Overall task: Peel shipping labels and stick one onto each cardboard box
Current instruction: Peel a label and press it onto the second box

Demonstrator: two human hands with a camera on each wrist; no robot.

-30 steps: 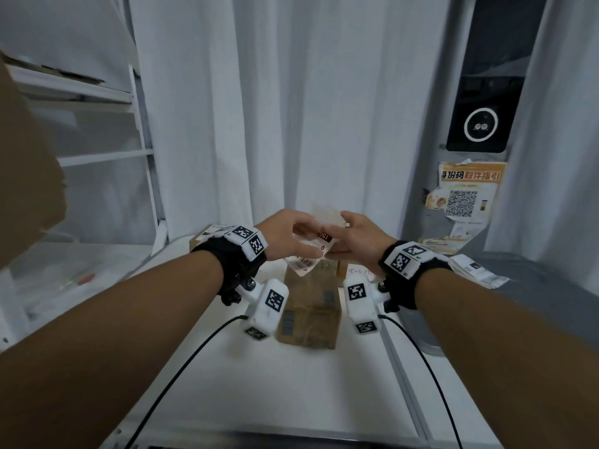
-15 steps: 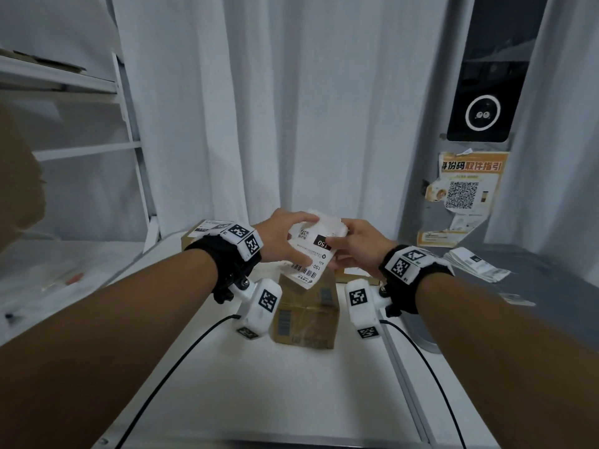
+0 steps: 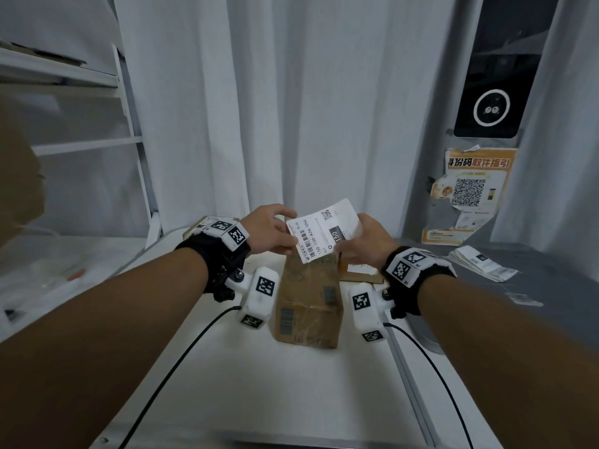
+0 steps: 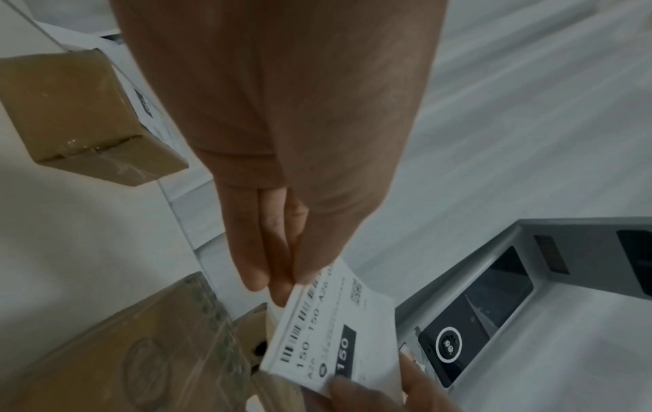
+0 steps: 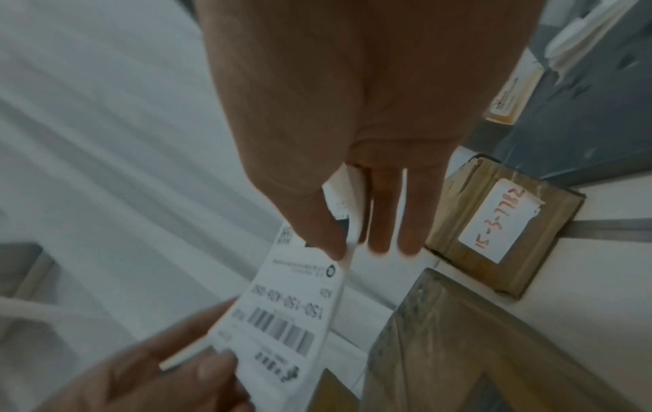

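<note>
A white shipping label (image 3: pixel 319 233) with barcode and "150" print hangs stretched between both hands above a taped cardboard box (image 3: pixel 308 299). My left hand (image 3: pixel 287 246) pinches its barcode end, seen close in the left wrist view on the label (image 4: pixel 335 329). My right hand (image 3: pixel 346 246) pinches the other end, thumb on top of the label (image 5: pixel 292 320). A small box (image 5: pixel 501 225) with a handwritten white sticker lies right of the large box (image 5: pixel 476 348). Another box (image 4: pixel 81 111) sits behind my left wrist.
A stack of labels (image 3: pixel 479 262) lies on the grey surface at the right. White curtains hang behind the white table (image 3: pixel 259 384). A white shelf (image 3: pixel 81 144) stands left; a grey kiosk with a QR poster (image 3: pixel 470 189) stands right.
The label was bunched between my hands; now it is spread flat and face up, raised a little. My hands have drawn slightly apart.
</note>
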